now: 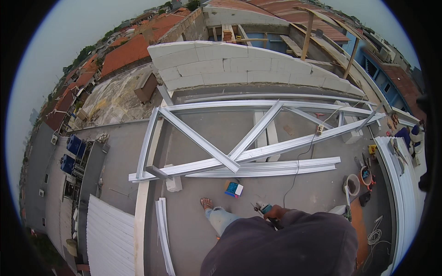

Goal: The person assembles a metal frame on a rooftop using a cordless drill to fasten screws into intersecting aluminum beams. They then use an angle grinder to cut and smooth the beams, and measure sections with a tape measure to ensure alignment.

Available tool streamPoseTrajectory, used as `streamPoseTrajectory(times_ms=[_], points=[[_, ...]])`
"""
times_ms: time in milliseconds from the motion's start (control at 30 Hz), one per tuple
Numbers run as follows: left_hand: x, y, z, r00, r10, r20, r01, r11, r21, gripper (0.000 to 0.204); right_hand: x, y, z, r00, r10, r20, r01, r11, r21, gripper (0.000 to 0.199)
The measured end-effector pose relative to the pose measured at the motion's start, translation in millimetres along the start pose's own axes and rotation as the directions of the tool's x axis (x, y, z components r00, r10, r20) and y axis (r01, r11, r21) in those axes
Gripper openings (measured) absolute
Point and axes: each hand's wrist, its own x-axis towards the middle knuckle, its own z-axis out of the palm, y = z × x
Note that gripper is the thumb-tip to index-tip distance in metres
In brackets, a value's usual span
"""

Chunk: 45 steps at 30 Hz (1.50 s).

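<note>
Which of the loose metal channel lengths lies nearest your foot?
The short pair lying left of the foot, along the slab edge; the others sit farther off, beside the truss frame.

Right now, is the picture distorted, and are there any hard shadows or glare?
Head view: strong fisheye, so the silver metal truss frame and white block wall bow toward the black rim; flat overcast light, no hard shadows, no glare; the hand on the power drill looks sharp.

Rooftop building site: steel truss (239,138)

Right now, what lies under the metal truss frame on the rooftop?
Under the truss frame lie the bare concrete roof and pale blocks propping its near edge. Whatever sits directly beneath the bars themselves is covered.
</note>
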Motion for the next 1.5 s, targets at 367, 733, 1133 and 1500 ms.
streamPoseTrajectory(times_ms=[367,733,1133,1500], points=[[235,193,-124,0.91,-0.004,0.414,-0.173,0.905,0.389,0.064,-3,-154,27,0.99,-0.021,-0.141,0.05,0.979,0.2,0.072],[312,305,-88,0.649,-0.122,0.751,-0.508,0.665,0.547,0.061,-37,-200,96,0.906,0.066,-0.417,0.193,0.813,0.549,0.069],[367,330,-170,0.375,-0.266,0.888,-0.761,0.459,0.459,0.057,-103,-241,306,0.669,0.701,-0.248,0.308,0.042,0.95,0.058],[403,331,-226,0.346,-0.109,0.932,-0.744,0.574,0.343,0.047,-236,-393,214,0.074,0.802,-0.592,0.728,0.363,0.582,0.059]])
